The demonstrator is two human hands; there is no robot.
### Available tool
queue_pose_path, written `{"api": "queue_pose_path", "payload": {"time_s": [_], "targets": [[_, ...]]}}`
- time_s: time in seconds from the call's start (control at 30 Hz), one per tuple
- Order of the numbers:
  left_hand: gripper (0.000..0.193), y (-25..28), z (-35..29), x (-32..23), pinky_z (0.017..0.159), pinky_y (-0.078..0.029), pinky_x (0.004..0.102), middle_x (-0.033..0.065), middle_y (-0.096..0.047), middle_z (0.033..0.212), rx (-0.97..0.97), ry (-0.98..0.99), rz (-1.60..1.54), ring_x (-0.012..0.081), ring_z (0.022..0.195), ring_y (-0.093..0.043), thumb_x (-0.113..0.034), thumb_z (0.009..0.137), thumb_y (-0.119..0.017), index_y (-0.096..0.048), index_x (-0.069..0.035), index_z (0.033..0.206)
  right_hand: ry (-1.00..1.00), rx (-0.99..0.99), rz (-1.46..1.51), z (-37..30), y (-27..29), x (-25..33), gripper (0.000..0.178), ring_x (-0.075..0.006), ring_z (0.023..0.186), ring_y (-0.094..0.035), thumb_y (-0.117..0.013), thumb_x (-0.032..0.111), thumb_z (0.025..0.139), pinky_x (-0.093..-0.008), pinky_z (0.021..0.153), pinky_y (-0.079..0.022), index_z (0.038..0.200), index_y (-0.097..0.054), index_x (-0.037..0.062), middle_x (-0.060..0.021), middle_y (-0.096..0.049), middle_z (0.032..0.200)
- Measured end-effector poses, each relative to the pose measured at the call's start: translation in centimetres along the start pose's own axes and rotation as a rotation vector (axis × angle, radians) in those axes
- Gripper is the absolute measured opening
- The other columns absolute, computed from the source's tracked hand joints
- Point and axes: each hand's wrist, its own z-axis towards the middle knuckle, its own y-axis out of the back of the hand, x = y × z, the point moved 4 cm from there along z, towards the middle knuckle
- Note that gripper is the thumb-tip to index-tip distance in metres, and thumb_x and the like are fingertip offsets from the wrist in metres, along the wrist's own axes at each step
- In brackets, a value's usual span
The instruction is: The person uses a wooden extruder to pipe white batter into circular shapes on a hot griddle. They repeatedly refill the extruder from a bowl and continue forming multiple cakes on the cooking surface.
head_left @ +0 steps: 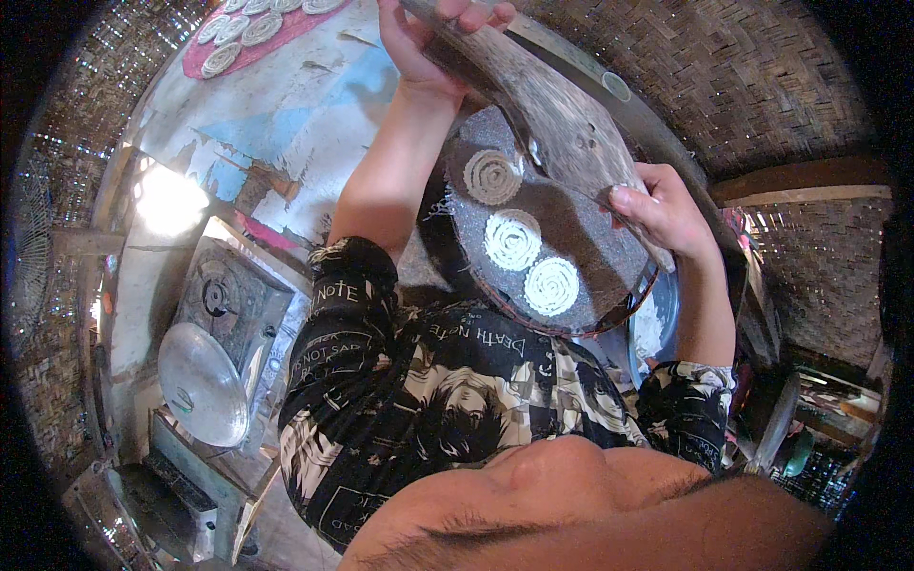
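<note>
A long, weathered wooden plank slants across the upper middle, over a dark round tray. My left hand is wrapped round its far end, with fingertips curling over the top. Nearer to me, my right hand is closed on the plank's lower part, thumb on top. Three flat spiral coils of thin strands lie on the tray: a shaded coil, a bright white coil and another white coil. The plank hides the tray's far right side and whatever is under it.
At the upper left, a pink sheet bears several more white coils on a worn blue-and-white surface. A single-burner stove and a round metal lid are at my left. A metal basin sits beside the tray. Woven walls close in the right.
</note>
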Motion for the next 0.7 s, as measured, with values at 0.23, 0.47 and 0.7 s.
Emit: {"api": "queue_pose_path", "payload": {"time_s": [0.23,0.47,0.7], "targets": [[0.071,0.2,1.0,-2.5,0.085,-0.042,0.0402,-0.0030,-0.051,0.057,0.135,0.014,0.050,0.0140,0.054,-0.052,-0.066,0.087,-0.030,-0.043,-0.012,0.132,0.092,0.016,0.039,1.9,-1.5,0.9,0.052,-0.0129,0.071,-0.057,-0.068,0.044,0.075,-0.0267,0.061,-0.046,0.091,-0.061,-0.0047,-0.0062,-0.061,0.079],[0.086,3.7,-2.1,-4.3,0.106,-0.026,0.0474,0.0171,-0.043,0.133,0.129,0.231,-0.026,0.0327,0.121,-0.041,-0.070,0.085,-0.020,-0.031,-0.002,0.136,0.190,-0.008,0.200,3.7,-4.2,1.0,0.056,-0.0110,0.073,-0.055,-0.065,0.052,0.076,-0.0287,0.067,-0.045,0.091,-0.066,-0.0020,-0.0053,-0.063,0.077],[0.075,6.3,-11.7,-0.9,0.100,-0.027,0.0336,0.0103,-0.063,0.102,-0.717,0.189,1.328,0.0192,0.103,-0.052,-0.062,0.091,-0.025,-0.059,0.002,0.109,0.172,0.017,0.285,4.2,-4.6,0.3,0.056,-0.0125,0.074,-0.056,-0.064,0.051,0.077,-0.0297,0.069,-0.046,0.090,-0.065,-0.0030,-0.0050,-0.064,0.080]]}}
